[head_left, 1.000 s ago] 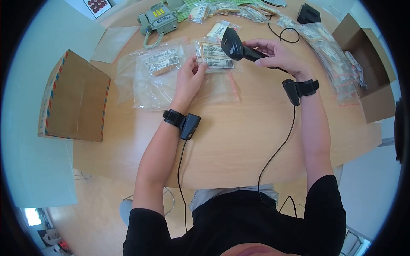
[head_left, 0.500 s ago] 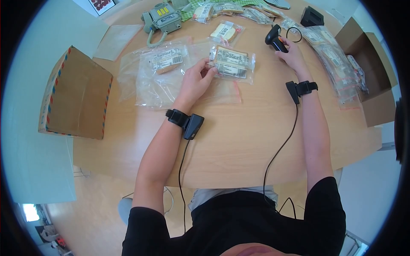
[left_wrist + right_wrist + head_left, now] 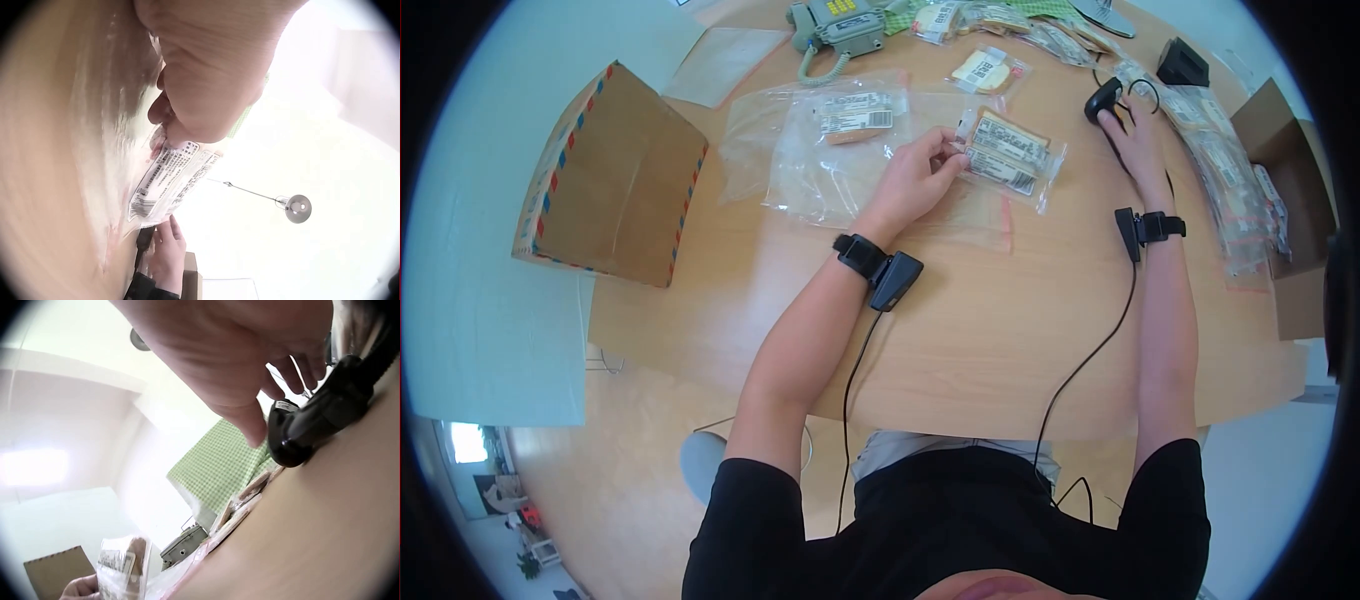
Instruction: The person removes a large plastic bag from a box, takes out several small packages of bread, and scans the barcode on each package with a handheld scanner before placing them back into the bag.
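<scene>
My left hand [image 3: 915, 180] pinches the left edge of a clear plastic bread packet [image 3: 1012, 150], whose white label with a barcode faces up. In the left wrist view, thumb and fingertips meet at the corner of this packet [image 3: 169, 178]. On the right, a black barcode scanner [image 3: 1105, 100] is down at the table, its cable trailing from the handle. Loosely spread over it is my right hand [image 3: 1140, 150]; the right wrist view shows the thumb and fingers apart around the scanner [image 3: 319, 415]. A second bread packet [image 3: 857, 117] lies on large clear bags [image 3: 800, 190].
Cardboard boxes stand open at the left [image 3: 615, 190] and right [image 3: 1305, 300]. Bagged packets [image 3: 1225, 180] line the right side. Behind are another packet [image 3: 990, 70], a grey telephone [image 3: 850, 25] with a coiled cord and a black stand [image 3: 1182, 62].
My right hand has carried the scanner from over the packet to the right, lowered it and loosened its fingers. The left hand has shifted the packet rightward off the bags. The head view has turned.
</scene>
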The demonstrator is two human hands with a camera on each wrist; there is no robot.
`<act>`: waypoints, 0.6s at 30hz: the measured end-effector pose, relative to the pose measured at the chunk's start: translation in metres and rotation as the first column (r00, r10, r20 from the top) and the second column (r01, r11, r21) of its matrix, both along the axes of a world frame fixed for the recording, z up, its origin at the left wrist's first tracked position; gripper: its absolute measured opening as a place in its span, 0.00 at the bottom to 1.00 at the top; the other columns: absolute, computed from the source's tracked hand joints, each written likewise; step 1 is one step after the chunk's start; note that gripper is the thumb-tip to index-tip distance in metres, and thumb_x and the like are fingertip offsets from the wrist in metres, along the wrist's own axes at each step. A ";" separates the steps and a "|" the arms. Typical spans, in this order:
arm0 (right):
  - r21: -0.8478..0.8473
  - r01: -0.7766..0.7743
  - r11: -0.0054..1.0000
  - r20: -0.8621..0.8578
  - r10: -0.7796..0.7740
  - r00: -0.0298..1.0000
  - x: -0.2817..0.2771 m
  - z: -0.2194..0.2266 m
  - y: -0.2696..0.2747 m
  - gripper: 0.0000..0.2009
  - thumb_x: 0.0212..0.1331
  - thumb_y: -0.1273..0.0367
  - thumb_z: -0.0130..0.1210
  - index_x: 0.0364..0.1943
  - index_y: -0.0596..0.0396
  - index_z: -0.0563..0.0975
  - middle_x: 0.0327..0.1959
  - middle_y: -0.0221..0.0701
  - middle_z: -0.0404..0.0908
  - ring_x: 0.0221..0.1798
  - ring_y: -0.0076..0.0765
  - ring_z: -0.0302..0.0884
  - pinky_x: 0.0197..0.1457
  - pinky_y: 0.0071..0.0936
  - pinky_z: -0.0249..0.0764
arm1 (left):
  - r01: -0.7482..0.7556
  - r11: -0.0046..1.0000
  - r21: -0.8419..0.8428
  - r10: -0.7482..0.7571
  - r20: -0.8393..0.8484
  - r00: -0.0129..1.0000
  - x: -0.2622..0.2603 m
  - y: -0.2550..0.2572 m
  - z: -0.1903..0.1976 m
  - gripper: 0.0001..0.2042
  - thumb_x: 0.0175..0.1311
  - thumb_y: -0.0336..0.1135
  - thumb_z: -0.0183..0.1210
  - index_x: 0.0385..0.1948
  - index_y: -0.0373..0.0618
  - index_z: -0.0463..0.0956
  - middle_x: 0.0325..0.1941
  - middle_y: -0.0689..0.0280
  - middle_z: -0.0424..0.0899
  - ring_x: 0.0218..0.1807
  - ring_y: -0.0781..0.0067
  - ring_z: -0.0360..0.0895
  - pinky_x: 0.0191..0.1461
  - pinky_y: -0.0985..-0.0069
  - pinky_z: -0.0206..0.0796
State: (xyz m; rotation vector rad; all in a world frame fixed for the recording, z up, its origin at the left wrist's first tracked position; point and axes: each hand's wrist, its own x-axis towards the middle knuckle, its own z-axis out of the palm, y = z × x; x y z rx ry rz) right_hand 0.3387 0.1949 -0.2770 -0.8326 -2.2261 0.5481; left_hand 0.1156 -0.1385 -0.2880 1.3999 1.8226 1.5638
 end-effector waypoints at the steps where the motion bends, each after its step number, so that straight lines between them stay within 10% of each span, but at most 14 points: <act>1: -0.040 -0.033 0.999 -0.077 0.030 0.997 -0.005 0.005 -0.002 0.36 0.68 0.51 0.67 0.70 0.64 0.74 0.65 0.50 0.82 0.68 0.47 0.81 0.71 0.37 0.74 | 0.004 1.000 0.025 -0.005 0.046 0.999 -0.001 0.002 -0.004 0.13 0.74 0.31 0.63 0.55 0.37 0.79 0.39 0.60 0.91 0.38 0.73 0.86 0.45 0.74 0.76; 6: -0.670 -0.372 0.643 -0.204 0.323 0.924 -0.018 0.045 -0.055 0.31 0.71 0.50 0.64 0.67 0.61 0.78 0.60 0.35 0.85 0.58 0.26 0.83 0.64 0.25 0.78 | 0.008 1.000 -0.020 -0.004 0.190 0.982 0.003 -0.003 0.010 0.13 0.77 0.29 0.61 0.57 0.36 0.74 0.48 0.64 0.89 0.51 0.77 0.86 0.56 0.79 0.75; 11: -0.732 -0.452 0.510 -0.169 0.506 0.846 -0.030 0.038 -0.098 0.27 0.72 0.56 0.66 0.67 0.59 0.78 0.48 0.25 0.88 0.47 0.16 0.84 0.54 0.20 0.81 | -0.024 1.000 0.014 0.020 0.211 0.977 0.004 -0.003 0.012 0.14 0.76 0.32 0.63 0.57 0.37 0.76 0.48 0.65 0.90 0.48 0.80 0.85 0.53 0.79 0.75; 18: -0.754 -0.476 0.453 -0.392 0.272 0.879 -0.030 0.030 -0.073 0.15 0.73 0.59 0.65 0.54 0.52 0.84 0.45 0.20 0.87 0.46 0.14 0.83 0.50 0.17 0.80 | -0.197 0.979 -0.045 0.170 -0.348 0.922 0.006 -0.007 0.016 0.25 0.64 0.46 0.72 0.57 0.40 0.81 0.43 0.66 0.88 0.41 0.70 0.84 0.47 0.69 0.76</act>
